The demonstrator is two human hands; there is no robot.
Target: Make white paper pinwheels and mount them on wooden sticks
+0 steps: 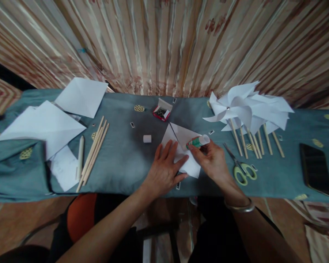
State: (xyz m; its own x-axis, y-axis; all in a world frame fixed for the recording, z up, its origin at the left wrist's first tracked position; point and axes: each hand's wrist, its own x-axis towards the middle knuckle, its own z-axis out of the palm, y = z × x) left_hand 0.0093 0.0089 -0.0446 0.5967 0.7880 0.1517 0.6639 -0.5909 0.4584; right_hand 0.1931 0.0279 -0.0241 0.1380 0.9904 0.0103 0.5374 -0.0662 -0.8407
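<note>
A white paper square (193, 165) with slits cut from its corners lies on the cloth in front of me. My left hand (164, 168) rests on it, fingers spread, pressing it flat. In my right hand (212, 159) is a green and white glue stick (199, 141), tilted with its green end down at the paper. Whether the glue tip touches the paper is hard to make out. The white glue cap (147, 138) lies to the left of the paper. Just behind stands an open red box (162, 109) of small metal pins.
Finished paper pinwheels (244, 107) on sticks lie at the right, near green-handled scissors (242, 170) and a black phone (316, 168). At the left are white paper sheets (48, 126), several wooden sticks (94, 151) and a pale pen-like tool (81, 155). A striped curtain (164, 47) hangs behind.
</note>
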